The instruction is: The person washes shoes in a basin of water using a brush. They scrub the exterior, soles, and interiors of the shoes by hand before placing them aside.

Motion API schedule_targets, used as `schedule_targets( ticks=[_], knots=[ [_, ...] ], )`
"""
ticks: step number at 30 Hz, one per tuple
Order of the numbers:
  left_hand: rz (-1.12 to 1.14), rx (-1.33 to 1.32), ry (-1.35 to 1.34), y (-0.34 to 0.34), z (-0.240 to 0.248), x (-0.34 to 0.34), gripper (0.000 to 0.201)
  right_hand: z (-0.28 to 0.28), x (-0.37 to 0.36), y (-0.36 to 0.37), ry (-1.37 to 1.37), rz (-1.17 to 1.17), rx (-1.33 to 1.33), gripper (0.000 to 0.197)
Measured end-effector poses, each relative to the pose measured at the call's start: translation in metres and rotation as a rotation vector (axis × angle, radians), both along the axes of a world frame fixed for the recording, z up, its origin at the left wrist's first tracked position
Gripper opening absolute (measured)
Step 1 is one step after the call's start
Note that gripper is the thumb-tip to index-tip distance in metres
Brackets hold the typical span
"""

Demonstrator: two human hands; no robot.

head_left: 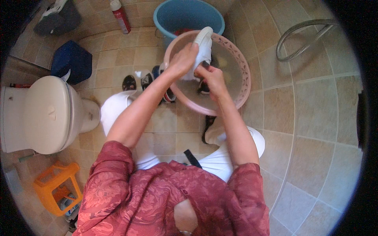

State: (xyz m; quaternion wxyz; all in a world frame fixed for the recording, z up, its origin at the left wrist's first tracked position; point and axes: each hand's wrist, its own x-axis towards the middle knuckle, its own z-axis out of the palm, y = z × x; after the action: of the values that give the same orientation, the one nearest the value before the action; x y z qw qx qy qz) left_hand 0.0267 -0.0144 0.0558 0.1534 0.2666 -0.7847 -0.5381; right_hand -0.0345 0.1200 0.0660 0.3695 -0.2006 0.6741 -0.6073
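Observation:
A white shoe (203, 44) is held up over a pink basin (247, 78), its toe pointing away from me. My left hand (183, 61) is closed around the shoe's left side. Close to the shoe's opening, my right hand (214, 81) has its fingers curled shut by a small dark piece (205, 63); whether that is a brush or part of the shoe I cannot tell. Murky water fills the basin, which has a patterned rim. A dark shoe (203, 87) shows in it below my hands, partly hidden.
Behind the basin stands a blue tub (157, 23). Several dark shoes (146, 80) line the floor left of it. A toilet (49, 114), a blue bin (73, 61) and an orange plastic stool (57, 188) are at left. A red spray can (120, 17) stands by the wall; a shower hose (281, 49) hangs right.

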Motion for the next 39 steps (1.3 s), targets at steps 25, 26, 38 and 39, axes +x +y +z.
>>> schedule_targets(
  ticks=[25,26,38,39],
  knots=[
    [0.096,0.001,0.146,0.021,-0.011,-0.001,0.059,-0.029,-0.006,-0.003,0.158,-0.115,-0.162,0.027],
    [0.1,0.007,0.111,0.019,-0.013,-0.001,0.059,-0.031,-0.006,-0.004,0.157,-0.114,-0.164,0.027],
    [0.139,0.076,0.285,0.018,-0.024,0.001,0.063,-0.025,-0.001,0.003,0.107,0.062,-0.038,0.029],
    [0.139,0.075,0.286,0.016,-0.028,0.0,0.063,-0.021,0.001,0.004,0.056,0.064,-0.067,0.029]
  ],
)
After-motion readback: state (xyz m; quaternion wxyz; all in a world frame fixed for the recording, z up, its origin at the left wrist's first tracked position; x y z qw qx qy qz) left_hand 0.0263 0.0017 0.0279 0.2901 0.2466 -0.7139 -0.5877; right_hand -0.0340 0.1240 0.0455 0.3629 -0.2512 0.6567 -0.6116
